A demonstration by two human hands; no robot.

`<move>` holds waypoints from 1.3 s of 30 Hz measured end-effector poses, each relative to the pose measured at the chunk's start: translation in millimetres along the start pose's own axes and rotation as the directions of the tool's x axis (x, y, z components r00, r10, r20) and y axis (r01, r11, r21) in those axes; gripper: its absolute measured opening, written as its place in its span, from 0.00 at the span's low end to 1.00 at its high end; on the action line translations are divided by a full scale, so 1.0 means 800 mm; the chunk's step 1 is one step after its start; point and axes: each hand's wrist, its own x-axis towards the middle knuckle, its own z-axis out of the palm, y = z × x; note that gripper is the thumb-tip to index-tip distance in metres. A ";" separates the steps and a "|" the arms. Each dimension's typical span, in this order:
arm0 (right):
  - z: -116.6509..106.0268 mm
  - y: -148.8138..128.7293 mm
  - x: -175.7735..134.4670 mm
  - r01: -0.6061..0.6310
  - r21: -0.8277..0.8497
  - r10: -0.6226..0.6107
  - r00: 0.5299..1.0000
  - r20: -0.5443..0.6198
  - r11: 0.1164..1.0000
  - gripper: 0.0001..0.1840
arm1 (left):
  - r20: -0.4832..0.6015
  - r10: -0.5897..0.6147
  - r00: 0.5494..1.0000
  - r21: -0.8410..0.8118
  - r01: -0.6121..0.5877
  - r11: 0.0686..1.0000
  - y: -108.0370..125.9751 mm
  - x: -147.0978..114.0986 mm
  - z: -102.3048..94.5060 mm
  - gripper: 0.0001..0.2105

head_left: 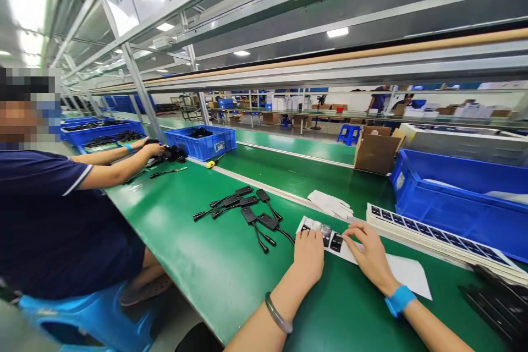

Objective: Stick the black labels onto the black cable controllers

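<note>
One label-strip (337, 242) partly under left hand (309, 256)

Left forearm (258, 333) reaching in from six o'clock toward one o'clock, left hand (308, 253) palm down, fingers side by side, right forearm (437, 330) from five o'clock toward ten o'clock, right hand (368, 254) with thumb and forefinger tips together

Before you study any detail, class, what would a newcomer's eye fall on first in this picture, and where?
Probably the long, glossy green worktop, running diagonally across the picture. On it, right of centre, the bare left hand and bare right hand meet a white paper strip with black rectangular labels. Left of them lie black plastic modules with short cables, and a large blue plastic crate stands near the right edge.
</note>
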 end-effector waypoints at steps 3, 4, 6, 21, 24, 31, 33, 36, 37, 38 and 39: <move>-0.015 -0.014 -0.020 -0.021 0.167 0.044 0.990 -0.136 0.986 0.10 | -0.047 -0.094 0.994 0.026 0.096 0.995 -0.018 0.011 -0.015 0.17; -0.018 -0.017 -0.025 -0.074 0.228 0.108 0.984 -0.141 0.971 0.10 | -0.086 -0.161 0.983 0.037 0.165 0.986 -0.029 0.014 -0.022 0.16; -0.020 -0.019 -0.032 -0.200 0.328 0.246 0.964 -0.105 0.923 0.12 | -0.189 -0.333 0.924 0.055 0.348 0.936 -0.055 0.017 -0.035 0.17; -0.021 -0.017 -0.022 -0.424 0.840 0.596 0.788 0.157 0.339 0.18 | -0.230 -0.294 0.928 -0.589 0.108 0.801 -0.054 0.007 -0.045 0.32; -0.022 -0.017 -0.019 -0.386 0.894 0.611 0.771 0.178 0.228 0.17 | -0.046 -0.163 0.986 -0.935 0.015 0.355 -0.012 0.000 -0.020 0.39; -0.030 -0.017 -0.014 -0.368 0.913 0.586 0.785 0.202 0.178 0.14 | 0.256 -0.026 0.966 -0.966 0.256 -0.026 0.029 -0.015 0.010 0.39; -0.036 -0.018 -0.010 -0.379 0.899 0.585 0.789 0.190 0.219 0.14 | 0.279 0.019 0.960 -0.957 0.280 -0.077 0.030 -0.016 0.004 0.40; -0.042 -0.023 -0.006 -0.404 0.846 0.540 0.824 0.171 0.348 0.14 | 0.308 0.066 0.949 -0.938 0.315 -0.148 0.031 -0.017 -0.005 0.38; -0.043 -0.025 -0.006 -0.411 0.820 0.516 0.839 0.171 0.397 0.14 | 0.317 0.076 0.945 -0.931 0.325 -0.163 0.032 -0.018 -0.007 0.37; -0.043 -0.027 -0.006 -0.419 0.793 0.494 0.852 0.175 0.442 0.14 | 0.324 0.085 0.942 -0.927 0.334 -0.173 0.033 -0.018 -0.009 0.36; -0.042 -0.029 -0.006 -0.427 0.765 0.474 0.862 0.183 0.481 0.14 | 0.329 0.100 0.939 -0.923 0.342 -0.178 0.033 -0.019 -0.010 0.35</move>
